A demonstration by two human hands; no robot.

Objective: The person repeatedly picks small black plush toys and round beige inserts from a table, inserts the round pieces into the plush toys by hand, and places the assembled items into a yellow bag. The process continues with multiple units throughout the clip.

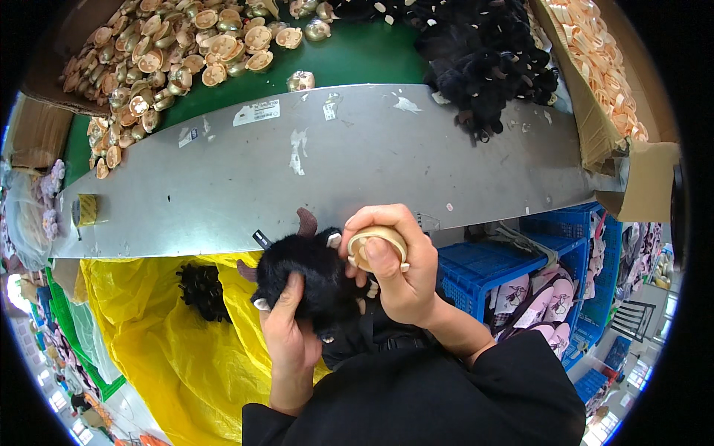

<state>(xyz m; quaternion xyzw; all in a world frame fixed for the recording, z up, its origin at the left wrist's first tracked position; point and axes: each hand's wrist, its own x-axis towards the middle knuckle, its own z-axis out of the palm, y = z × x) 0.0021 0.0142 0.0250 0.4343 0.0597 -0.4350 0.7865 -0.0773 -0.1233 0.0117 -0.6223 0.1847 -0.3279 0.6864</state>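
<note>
The left hand (290, 334) grasps a black furry plush toy with brown horns (305, 267), thumb pressed on its fur. The right hand (409, 279) grips a hollow, beige-and-gold, rounded plastic shell (361, 250), its thumb inside and its fingers curled round the outside. Toy and shell are side by side, just in front of the near edge of a grey metal table (230, 182); whether they touch I cannot tell. Below that edge, a yellow plastic bag (152, 320) lies open around small black pieces (202, 293); to the right are blue plastic crates (476, 267). A yellow tape roll (86, 209) sits at the table's near left corner. Past its far edge, similar shells (175, 59) heap leftward, while black plush pieces (487, 63) spill over the far right corner.
</note>
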